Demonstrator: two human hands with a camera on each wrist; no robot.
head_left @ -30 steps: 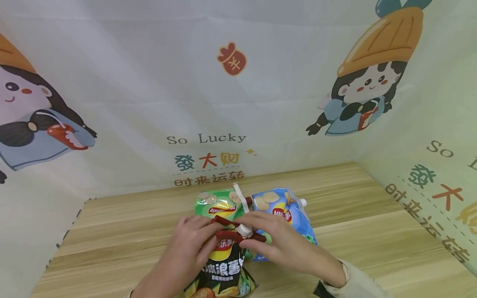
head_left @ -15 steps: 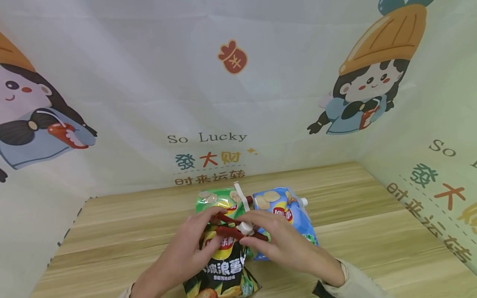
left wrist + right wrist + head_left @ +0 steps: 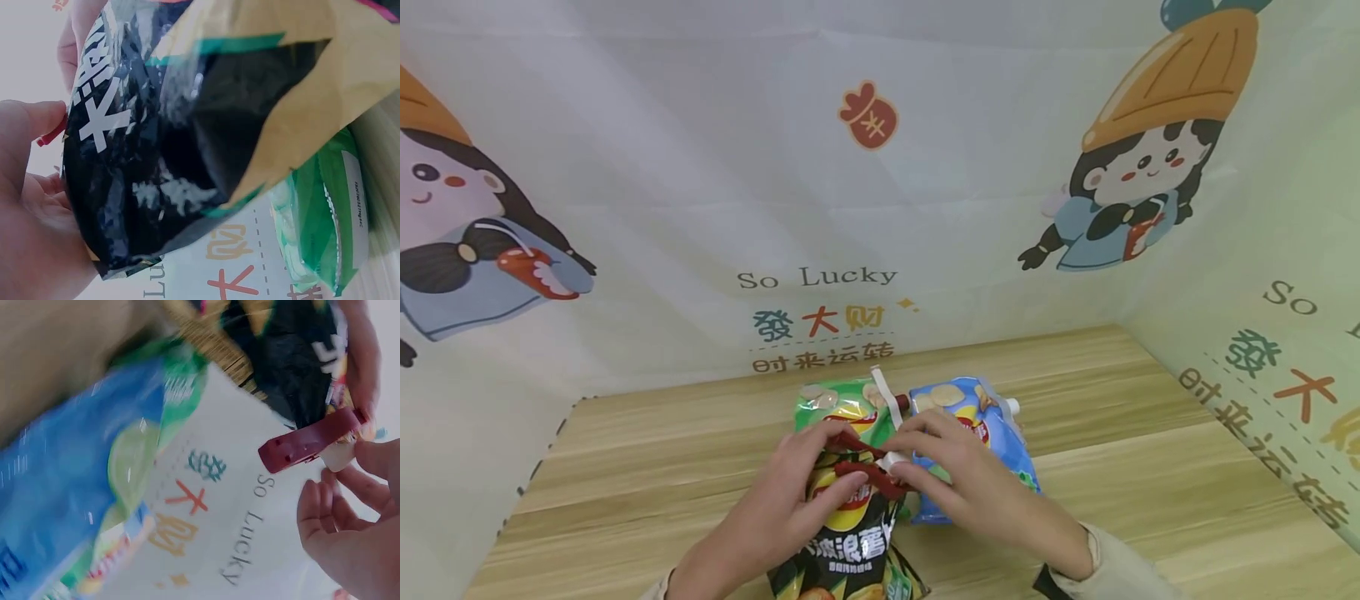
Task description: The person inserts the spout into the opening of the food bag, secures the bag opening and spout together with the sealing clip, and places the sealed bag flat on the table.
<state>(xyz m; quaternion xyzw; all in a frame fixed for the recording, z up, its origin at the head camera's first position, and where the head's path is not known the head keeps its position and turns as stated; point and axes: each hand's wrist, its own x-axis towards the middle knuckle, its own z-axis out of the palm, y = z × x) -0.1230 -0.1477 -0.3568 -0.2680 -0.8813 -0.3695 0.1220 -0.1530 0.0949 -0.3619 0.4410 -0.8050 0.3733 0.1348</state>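
Note:
A dark red bag clip (image 3: 880,479) with a white screw cap (image 3: 891,461) sits at the top of a black potato chip bag (image 3: 850,542). Its two bars stand apart at the left end. My left hand (image 3: 778,496) holds the clip's left side, thumb on the lower bar and fingers at the upper one. At the white cap, my right hand (image 3: 973,479) pinches with thumb and fingers. The right wrist view shows the red clip (image 3: 306,440) beside those fingers. Most of the left wrist view is the black bag (image 3: 187,125), which hides the clip there.
Behind the black bag lies a green chip bag (image 3: 831,400) with a white clip strip (image 3: 886,396). A blue chip bag (image 3: 951,400) with a pale clip and white cap (image 3: 1012,407) lies to its right. A printed cloth (image 3: 700,167) backs the wooden table (image 3: 647,467).
My right fingers have moved in and bent further over the white cap. The clip's lower bar has tilted, and its right end no longer sticks out past the cap. My left fingers have shifted slightly.

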